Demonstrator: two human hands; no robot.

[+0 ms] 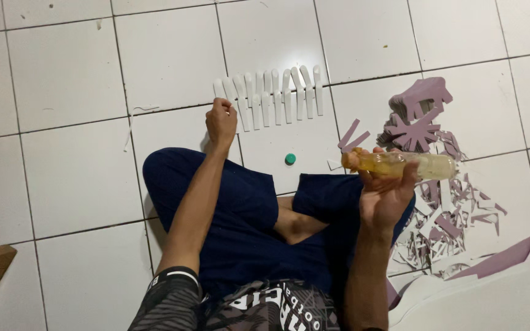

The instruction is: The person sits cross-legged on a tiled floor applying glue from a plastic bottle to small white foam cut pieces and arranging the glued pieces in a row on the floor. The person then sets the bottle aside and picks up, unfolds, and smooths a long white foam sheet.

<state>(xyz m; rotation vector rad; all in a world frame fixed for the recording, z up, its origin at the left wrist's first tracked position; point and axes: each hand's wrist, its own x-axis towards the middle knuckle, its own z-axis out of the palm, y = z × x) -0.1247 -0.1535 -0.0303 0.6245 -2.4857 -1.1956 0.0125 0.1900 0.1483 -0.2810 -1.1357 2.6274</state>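
Right hand (383,199) grips a clear bottle (400,164) of yellowish liquid, long axis lying left-right, open neck leftward. Left hand (221,120), fingers curled shut, touches the left end of the white strips (271,97) row on the far floor. Green cap (290,159) lies between hands.

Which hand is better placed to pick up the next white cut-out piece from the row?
Left. The left hand rests on the row of white pieces, while the right hand holds a bottle of yellowish liquid.
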